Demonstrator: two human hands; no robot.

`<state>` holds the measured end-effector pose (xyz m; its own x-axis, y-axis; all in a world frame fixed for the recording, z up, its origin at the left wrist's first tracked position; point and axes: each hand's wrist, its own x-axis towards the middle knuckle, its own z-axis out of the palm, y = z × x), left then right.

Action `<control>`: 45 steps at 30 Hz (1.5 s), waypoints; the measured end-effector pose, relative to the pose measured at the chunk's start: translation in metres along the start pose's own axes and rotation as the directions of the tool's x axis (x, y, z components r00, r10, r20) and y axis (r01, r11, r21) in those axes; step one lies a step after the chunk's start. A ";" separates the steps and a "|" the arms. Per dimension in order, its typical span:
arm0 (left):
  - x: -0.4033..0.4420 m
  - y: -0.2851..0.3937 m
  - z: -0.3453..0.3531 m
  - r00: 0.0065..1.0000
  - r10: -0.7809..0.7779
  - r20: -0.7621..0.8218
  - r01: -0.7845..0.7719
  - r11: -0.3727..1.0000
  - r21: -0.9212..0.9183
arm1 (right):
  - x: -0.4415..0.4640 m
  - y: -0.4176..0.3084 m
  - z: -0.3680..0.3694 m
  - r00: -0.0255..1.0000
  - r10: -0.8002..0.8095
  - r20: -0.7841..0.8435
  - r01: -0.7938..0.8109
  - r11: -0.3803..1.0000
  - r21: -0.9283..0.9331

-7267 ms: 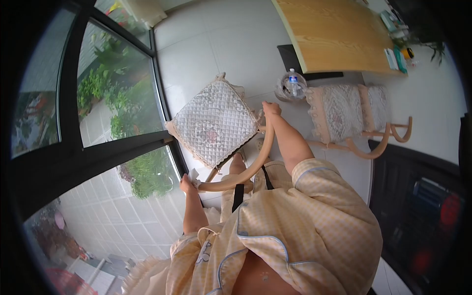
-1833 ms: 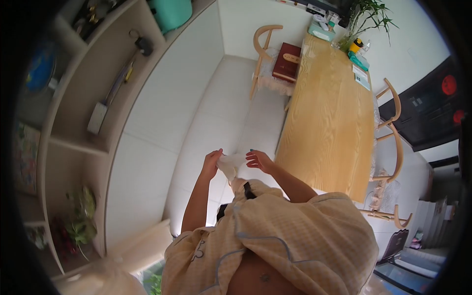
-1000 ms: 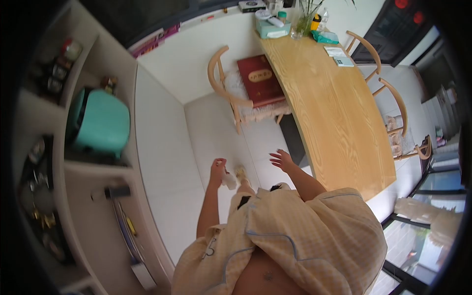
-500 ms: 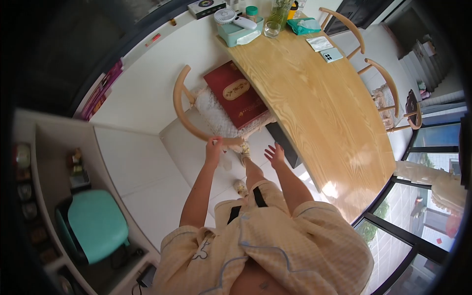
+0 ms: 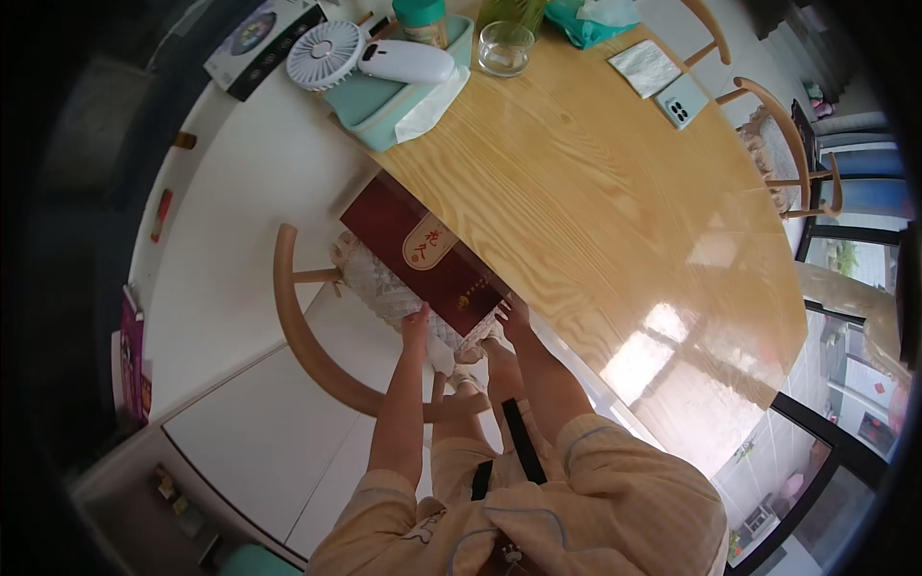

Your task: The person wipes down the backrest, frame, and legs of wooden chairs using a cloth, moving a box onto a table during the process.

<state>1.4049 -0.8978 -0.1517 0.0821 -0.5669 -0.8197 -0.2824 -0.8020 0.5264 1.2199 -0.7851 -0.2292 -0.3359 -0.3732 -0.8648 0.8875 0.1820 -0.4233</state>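
Observation:
A dark red gift box [image 5: 389, 230] with a gold-edged label and gold characters lies on the quilted, lace-edged cushion [image 5: 375, 285] of a wooden chair, partly under the table edge. My left hand [image 5: 416, 317] is at the box's near long side, fingers partly visible and not wrapped round it. At the near right corner, my right hand [image 5: 513, 315] has its fingers apart beside the box edge; whether they press on it is hard to see. The chair's curved back rail [image 5: 312, 350] sweeps round to the left of my left forearm.
On the wooden table [image 5: 595, 221] stand a green bin [image 5: 370, 130] bearing a handheld fan [image 5: 327, 56], a glass [image 5: 505, 50] and a phone [image 5: 681, 100]. A white wall and ledge border the left. More wooden chairs [image 5: 783, 144] stand at the far right.
My view has moved closer to the table and box. My left hand has left the chair's back rail and reached the box's side. My right hand has come forward to the box's corner.

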 end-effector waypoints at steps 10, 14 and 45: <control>0.037 -0.026 0.026 0.914 -0.084 0.398 0.215 0.930 -0.298 | 0.061 0.027 -0.037 0.988 0.020 0.154 0.002 0.991 -0.136; 0.034 -0.030 0.021 0.823 -0.049 0.567 0.351 0.828 -0.438 | 0.013 0.002 0.005 0.995 0.074 0.063 -0.062 0.984 -0.169; -0.268 0.125 -0.199 0.878 0.111 0.465 -0.066 0.992 -0.111 | -0.276 -0.075 0.030 0.889 0.256 0.380 -0.230 0.967 -0.112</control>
<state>1.5374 -0.8837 0.1792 -0.4033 -0.4992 -0.7669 -0.1790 -0.7788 0.6012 1.2552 -0.7227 0.0496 0.0482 -0.6309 -0.7743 0.9002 0.3634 -0.2401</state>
